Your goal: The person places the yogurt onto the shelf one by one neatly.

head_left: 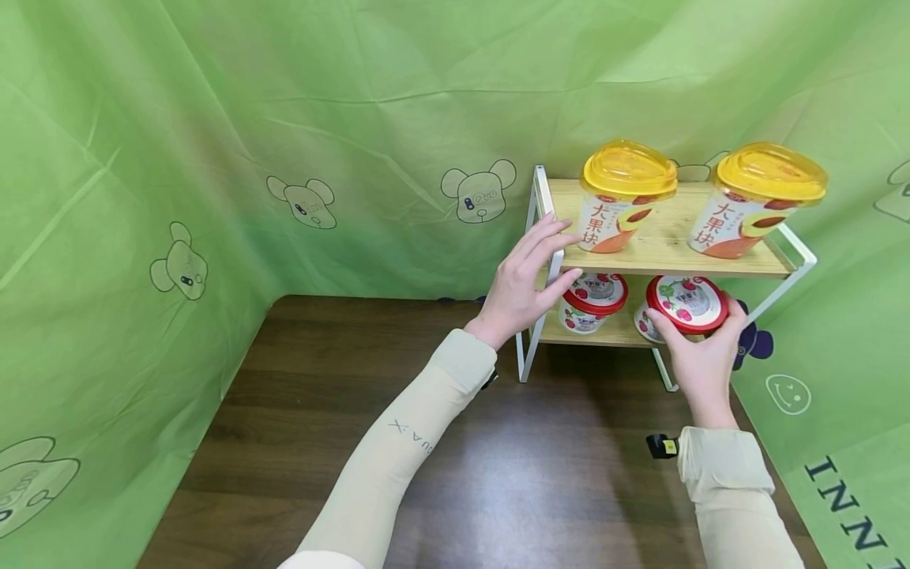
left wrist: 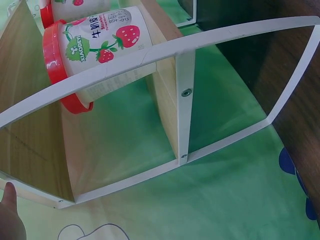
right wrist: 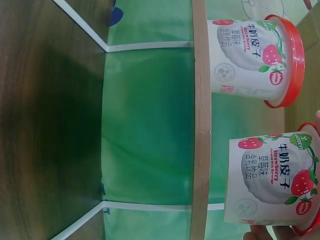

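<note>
My right hand (head_left: pixel 704 359) grips a white strawberry milk tub (head_left: pixel 688 304) with a red lid, thumb on one side and fingers on the other. In the right wrist view a gap shows between the base of this tub (right wrist: pixel 270 180) and the lower board's edge (right wrist: pixel 202 110). A matching tub (head_left: pixel 596 304) stands to its left on the lower shelf. My left hand (head_left: pixel 524 276) is at the rack's white left frame (head_left: pixel 543 194), fingers extended and thumb spread apart. A left fingertip (left wrist: pixel 9 197) shows by the upper board in the left wrist view.
Two cups with yellow lids, a left cup (head_left: pixel 626 197) and a right cup (head_left: pixel 757 201), stand on the upper wooden shelf (head_left: pixel 661 245). The rack stands on a dark wooden table (head_left: pixel 355 371). Green patterned cloth (head_left: pixel 355 103) hangs behind and at both sides.
</note>
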